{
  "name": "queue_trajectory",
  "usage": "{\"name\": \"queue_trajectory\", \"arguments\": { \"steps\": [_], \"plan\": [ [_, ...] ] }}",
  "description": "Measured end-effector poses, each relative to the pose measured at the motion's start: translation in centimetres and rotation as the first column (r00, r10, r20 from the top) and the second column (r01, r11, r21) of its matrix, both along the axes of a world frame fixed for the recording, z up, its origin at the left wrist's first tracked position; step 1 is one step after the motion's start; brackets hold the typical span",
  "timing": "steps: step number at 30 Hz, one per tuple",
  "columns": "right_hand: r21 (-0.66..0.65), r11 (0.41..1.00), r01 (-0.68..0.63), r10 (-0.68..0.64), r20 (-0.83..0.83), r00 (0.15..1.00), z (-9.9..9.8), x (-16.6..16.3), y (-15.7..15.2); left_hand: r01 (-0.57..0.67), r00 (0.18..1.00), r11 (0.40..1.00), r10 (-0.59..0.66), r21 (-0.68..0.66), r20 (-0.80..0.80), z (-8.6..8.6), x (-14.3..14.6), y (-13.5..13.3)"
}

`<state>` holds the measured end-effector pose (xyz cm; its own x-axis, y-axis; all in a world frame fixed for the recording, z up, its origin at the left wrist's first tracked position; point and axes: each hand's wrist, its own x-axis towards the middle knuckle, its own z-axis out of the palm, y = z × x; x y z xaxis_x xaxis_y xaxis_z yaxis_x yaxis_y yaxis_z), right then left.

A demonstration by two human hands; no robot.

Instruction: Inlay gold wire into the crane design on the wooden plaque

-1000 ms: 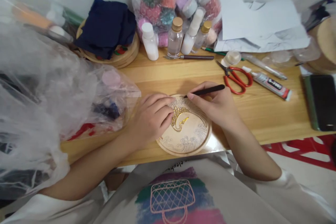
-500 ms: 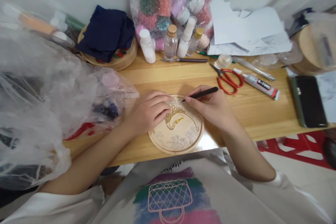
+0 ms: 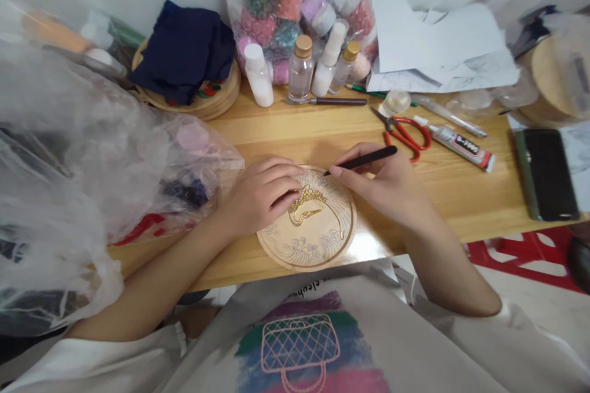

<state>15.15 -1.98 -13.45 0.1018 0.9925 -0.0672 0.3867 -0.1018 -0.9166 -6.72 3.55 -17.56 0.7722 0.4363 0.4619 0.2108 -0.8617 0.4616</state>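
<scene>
Over by the wall, the right hand (image 3: 385, 187) is pinched round a slim black tool (image 3: 369, 158), its tip at the far part of a round wooden board (image 3: 318, 242) on the bench (image 3: 461, 202). The left hand (image 3: 262, 199) lies over the board's left side; whether it grips anything, I can't tell.

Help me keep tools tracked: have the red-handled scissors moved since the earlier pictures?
No. Judged against the glue tube, the scissors lie in the same place, angled the same way; the camera's view has shifted.
</scene>
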Motion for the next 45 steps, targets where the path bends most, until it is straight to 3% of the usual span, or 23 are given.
{"name": "queue_trajectory", "arguments": {
  "steps": [9, 36, 45],
  "plan": [
    [0.051, 0.999, 0.016, -0.007, -0.17, 0.985, -2.3, -0.7, 0.5, -0.026, 1.0, 0.999, 0.026, -0.037, 0.011, -0.2, 0.3, -0.2],
    [0.009, 1.0, -0.007, 0.008, -0.116, 0.993, -1.7, -0.8, 0.1, -0.027, 0.999, 1.0, 0.027, 0.001, -0.025, 0.0, 0.2, -0.3],
    [0.019, 0.995, -0.099, 0.1, -0.061, 0.993, -1.3, -0.1, 0.1, -0.03, 0.999, 1.0, 0.03, -0.001, -0.013, 0.0, 0.1, -0.3]
  ]
}}
